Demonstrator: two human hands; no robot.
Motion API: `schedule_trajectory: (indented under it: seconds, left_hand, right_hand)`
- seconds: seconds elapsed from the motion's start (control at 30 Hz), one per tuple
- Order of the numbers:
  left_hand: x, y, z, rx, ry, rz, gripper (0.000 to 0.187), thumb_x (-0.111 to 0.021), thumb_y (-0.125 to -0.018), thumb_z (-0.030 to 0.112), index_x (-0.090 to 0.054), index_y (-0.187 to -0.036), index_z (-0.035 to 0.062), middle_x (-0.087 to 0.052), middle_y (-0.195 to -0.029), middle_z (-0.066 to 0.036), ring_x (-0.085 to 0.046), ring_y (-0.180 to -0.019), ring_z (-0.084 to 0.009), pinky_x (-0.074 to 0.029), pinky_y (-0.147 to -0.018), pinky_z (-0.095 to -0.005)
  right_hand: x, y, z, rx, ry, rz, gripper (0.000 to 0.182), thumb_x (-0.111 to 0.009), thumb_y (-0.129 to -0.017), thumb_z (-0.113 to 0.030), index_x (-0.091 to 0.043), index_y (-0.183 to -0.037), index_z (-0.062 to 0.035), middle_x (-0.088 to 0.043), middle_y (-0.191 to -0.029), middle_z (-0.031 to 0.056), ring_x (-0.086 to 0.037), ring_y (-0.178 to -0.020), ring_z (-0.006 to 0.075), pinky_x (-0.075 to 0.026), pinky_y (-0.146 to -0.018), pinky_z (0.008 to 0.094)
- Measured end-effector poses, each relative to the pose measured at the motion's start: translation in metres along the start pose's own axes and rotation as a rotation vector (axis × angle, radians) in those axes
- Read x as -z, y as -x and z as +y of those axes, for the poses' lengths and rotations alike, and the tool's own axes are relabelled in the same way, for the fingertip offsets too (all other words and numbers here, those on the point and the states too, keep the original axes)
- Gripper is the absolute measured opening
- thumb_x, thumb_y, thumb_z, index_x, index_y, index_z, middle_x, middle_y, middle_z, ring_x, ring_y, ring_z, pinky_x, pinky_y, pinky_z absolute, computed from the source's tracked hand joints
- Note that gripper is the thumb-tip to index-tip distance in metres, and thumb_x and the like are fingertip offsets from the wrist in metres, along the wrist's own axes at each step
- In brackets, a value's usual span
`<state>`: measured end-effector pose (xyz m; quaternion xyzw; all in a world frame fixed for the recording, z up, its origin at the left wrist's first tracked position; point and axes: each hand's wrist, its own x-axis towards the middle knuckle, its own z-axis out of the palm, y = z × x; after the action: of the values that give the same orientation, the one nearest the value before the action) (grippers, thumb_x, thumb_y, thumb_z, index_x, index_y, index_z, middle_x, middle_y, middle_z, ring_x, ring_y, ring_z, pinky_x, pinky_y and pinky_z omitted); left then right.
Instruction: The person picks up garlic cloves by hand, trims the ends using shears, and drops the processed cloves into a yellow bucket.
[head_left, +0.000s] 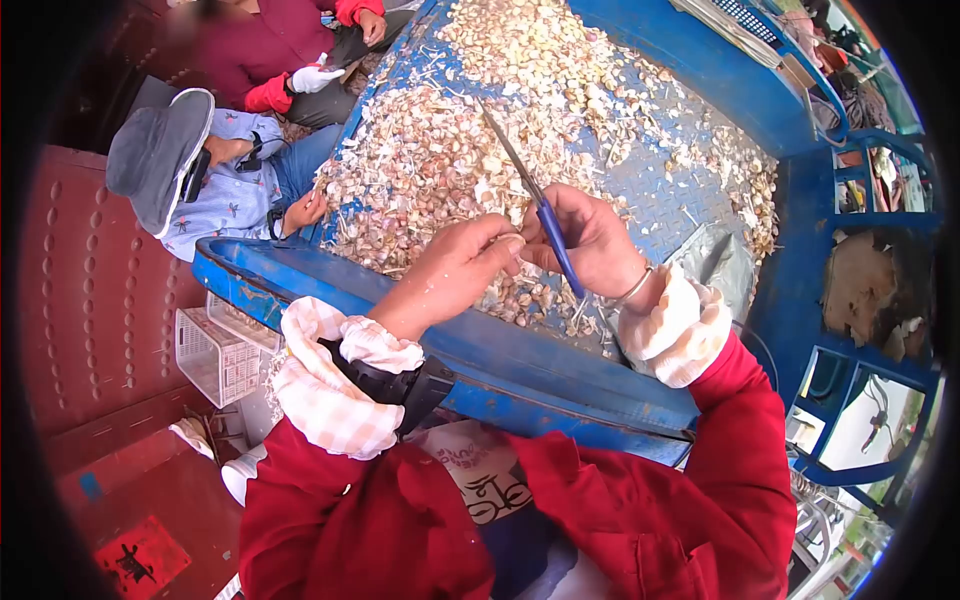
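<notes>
My left hand [455, 268] is closed in a pinch on a small pale garlic clove [511, 243], its fingertips close to those of my right hand. My right hand [592, 243] is wrapped round a blue-handled tool [557, 240] with a long, narrow metal blade that points up and to the left over the garlic. Below both hands lies a wide heap of garlic cloves and peelings [420, 150] in a blue metal truck bed [540, 355]. Both my wrists have checked cuffs, and a bracelet is on the right one.
A person in a grey hat [165, 155] sits at the left edge of the bed. Another person in red [265, 45], with a white glove, is behind. White crates [205, 360] stand at lower left. A grey plastic bag [715, 262] lies right of my right hand.
</notes>
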<state>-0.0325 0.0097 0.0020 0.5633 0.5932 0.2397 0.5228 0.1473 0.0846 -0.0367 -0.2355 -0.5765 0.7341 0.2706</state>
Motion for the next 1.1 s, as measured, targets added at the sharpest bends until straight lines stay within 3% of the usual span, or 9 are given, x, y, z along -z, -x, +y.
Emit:
schedule_trajectory:
  seconds: [0.1,0.17,0.23,0.5,0.77,0.83,0.9,1.0,1.1]
  left_hand:
    - [0.002,-0.002,-0.003,0.111,0.254,-0.006,0.021,-0.047,-0.093,0.020,-0.057,-0.102,0.0037,-0.057,-0.077,0.002,-0.048,-0.067,-0.0042,-0.039,-0.060,-0.0195]
    - [0.003,0.002,0.007,0.147,0.536,0.008,0.017,-0.047,-0.093,0.018,-0.057,-0.098,0.0041,-0.055,-0.074,0.002,-0.045,-0.062,-0.0035,-0.037,-0.057,-0.0189]
    - [0.006,0.000,0.009,0.178,0.992,0.016,0.017,-0.047,-0.092,0.015,-0.056,-0.098,0.0020,-0.056,-0.076,0.000,-0.046,-0.064,-0.0054,-0.038,-0.058,-0.0205]
    - [0.007,-0.002,0.000,0.149,1.257,0.051,0.018,-0.050,-0.089,0.003,-0.052,-0.105,-0.0020,-0.055,-0.085,-0.010,-0.048,-0.069,-0.0113,-0.040,-0.061,-0.0224]
    - [0.005,-0.002,-0.001,0.181,1.145,0.044,0.016,-0.053,-0.087,0.004,-0.055,-0.102,-0.0011,-0.059,-0.086,-0.010,-0.047,-0.064,-0.0092,-0.040,-0.061,-0.0220]
    - [0.007,-0.003,-0.005,0.157,1.168,0.013,0.015,-0.054,-0.088,0.006,-0.056,-0.101,-0.0008,-0.059,-0.086,-0.009,-0.047,-0.064,-0.0089,-0.041,-0.061,-0.0221]
    - [0.006,-0.005,-0.004,0.139,1.201,-0.023,0.015,-0.054,-0.088,0.007,-0.057,-0.100,-0.0006,-0.060,-0.085,-0.008,-0.047,-0.065,-0.0086,-0.041,-0.061,-0.0221]
    - [0.007,-0.006,0.000,0.169,1.112,0.057,0.023,-0.053,-0.090,0.011,-0.055,-0.107,-0.0044,-0.059,-0.083,-0.005,-0.045,-0.064,-0.0059,-0.039,-0.059,-0.0200]
    - [0.012,-0.006,0.004,0.121,1.121,0.166,0.028,-0.052,-0.090,0.012,-0.054,-0.112,-0.0057,-0.058,-0.083,-0.004,-0.045,-0.065,-0.0051,-0.038,-0.057,-0.0194]
  right_hand:
    - [-0.005,0.003,-0.004,0.099,-0.049,0.115,0.029,-0.076,-0.069,-0.006,-0.053,-0.087,-0.0060,-0.051,-0.070,-0.0060,-0.044,-0.063,0.0019,-0.037,-0.054,0.0175]
    - [0.006,0.020,-0.026,0.084,0.559,0.259,0.033,-0.078,-0.068,-0.015,-0.052,-0.084,-0.0058,-0.047,-0.065,-0.0044,-0.039,-0.058,0.0041,-0.034,-0.050,0.0206]
    - [0.014,0.035,-0.037,0.026,0.838,0.210,0.051,-0.082,-0.059,-0.036,-0.053,-0.085,-0.0028,-0.045,-0.064,0.0034,-0.043,-0.058,0.0132,-0.037,-0.053,0.0276]
    - [0.014,0.041,-0.026,0.247,1.003,0.207,0.051,-0.078,-0.062,-0.033,-0.053,-0.092,-0.0006,-0.054,-0.080,0.0160,-0.056,-0.075,0.0358,-0.046,-0.064,0.0381]
    - [0.015,0.035,-0.018,0.153,0.961,0.150,0.034,-0.072,-0.071,-0.024,-0.053,-0.087,-0.0006,-0.053,-0.072,0.0154,-0.056,-0.067,0.0355,-0.044,-0.057,0.0381]
    - [0.010,0.031,-0.012,0.303,0.956,0.279,0.033,-0.074,-0.071,-0.024,-0.051,-0.075,-0.0006,-0.048,-0.062,0.0128,-0.047,-0.050,0.0260,-0.037,-0.047,0.0325]
    - [0.008,0.031,-0.010,0.164,0.951,0.254,0.027,-0.071,-0.073,-0.021,-0.051,-0.072,-0.0013,-0.050,-0.062,0.0142,-0.050,-0.053,0.0321,-0.040,-0.049,0.0361]
    - [0.011,0.026,0.015,0.061,0.678,0.263,0.040,-0.074,-0.074,-0.026,-0.046,-0.058,-0.0017,-0.036,-0.048,0.0051,-0.032,-0.047,0.0115,-0.031,-0.044,0.0278]
    - [0.059,0.008,0.085,-0.099,0.550,0.476,0.038,-0.074,-0.073,-0.027,-0.048,-0.063,-0.0018,-0.041,-0.052,0.0007,-0.033,-0.050,0.0091,-0.032,-0.045,0.0282]
